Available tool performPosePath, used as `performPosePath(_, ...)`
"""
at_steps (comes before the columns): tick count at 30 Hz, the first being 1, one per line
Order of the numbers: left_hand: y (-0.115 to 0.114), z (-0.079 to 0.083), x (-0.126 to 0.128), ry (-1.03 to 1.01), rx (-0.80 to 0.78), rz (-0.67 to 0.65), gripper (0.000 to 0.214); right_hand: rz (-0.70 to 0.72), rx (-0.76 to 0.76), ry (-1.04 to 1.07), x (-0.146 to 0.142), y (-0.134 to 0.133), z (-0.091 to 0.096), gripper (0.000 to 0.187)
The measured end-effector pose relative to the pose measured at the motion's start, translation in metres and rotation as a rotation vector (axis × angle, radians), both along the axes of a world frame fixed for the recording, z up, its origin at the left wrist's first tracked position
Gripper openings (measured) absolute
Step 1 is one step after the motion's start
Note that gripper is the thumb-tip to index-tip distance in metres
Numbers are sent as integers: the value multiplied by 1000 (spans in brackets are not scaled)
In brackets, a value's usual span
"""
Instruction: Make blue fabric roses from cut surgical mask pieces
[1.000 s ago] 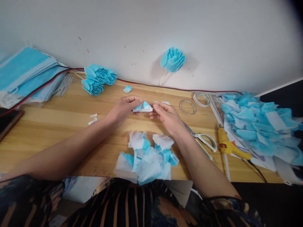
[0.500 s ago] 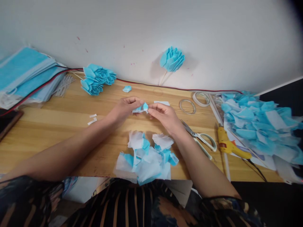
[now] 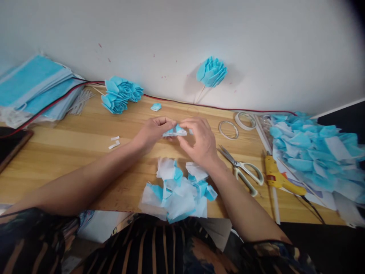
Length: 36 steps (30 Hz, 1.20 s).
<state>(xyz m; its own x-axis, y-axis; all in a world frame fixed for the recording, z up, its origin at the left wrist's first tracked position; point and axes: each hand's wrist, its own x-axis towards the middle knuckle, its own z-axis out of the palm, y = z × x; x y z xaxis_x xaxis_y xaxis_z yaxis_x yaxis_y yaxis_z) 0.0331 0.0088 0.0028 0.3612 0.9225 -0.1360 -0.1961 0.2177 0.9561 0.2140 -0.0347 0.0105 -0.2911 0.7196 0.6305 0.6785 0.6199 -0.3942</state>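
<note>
Over the middle of the table, my left hand (image 3: 154,133) pinches a small folded piece of blue-and-white mask fabric (image 3: 174,131) by its left end. My right hand (image 3: 199,140) is at the other end of the piece, fingertips on its upper edge and thumb below. The undersides of both grips are hidden. Nearer to me lies a loose pile of cut blue and white fabric pieces (image 3: 179,194). A small folded blue piece (image 3: 156,107) rests beyond my hands.
Right of my hands are scissors (image 3: 242,167), two tape rolls (image 3: 228,130) and a yellow glue gun (image 3: 281,179). A heap of blue petals (image 3: 316,152) lies far right. Fabric flowers (image 3: 121,94), a stemmed flower (image 3: 212,72) and stacked masks (image 3: 37,83) stand along the wall.
My right hand has shifted its grip, with fingers raised onto the piece's top and thumb apart from them. More of the piece's right end shows. The whole view has shifted slightly.
</note>
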Motion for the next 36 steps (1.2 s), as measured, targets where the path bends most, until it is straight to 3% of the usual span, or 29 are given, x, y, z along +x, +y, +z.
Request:
performPosePath(10,0,-2,1,-33,15,-99,46,-72,13,-17,4,3,-7,14)
performPosePath(21,-2,1,-1,-66,-9,-133,35,-93,30,-7,5,4,-7,13)
performPosePath(36,1,-7,-2,-55,-32,-80,41,-59,82,-25,3,4,-7,11)
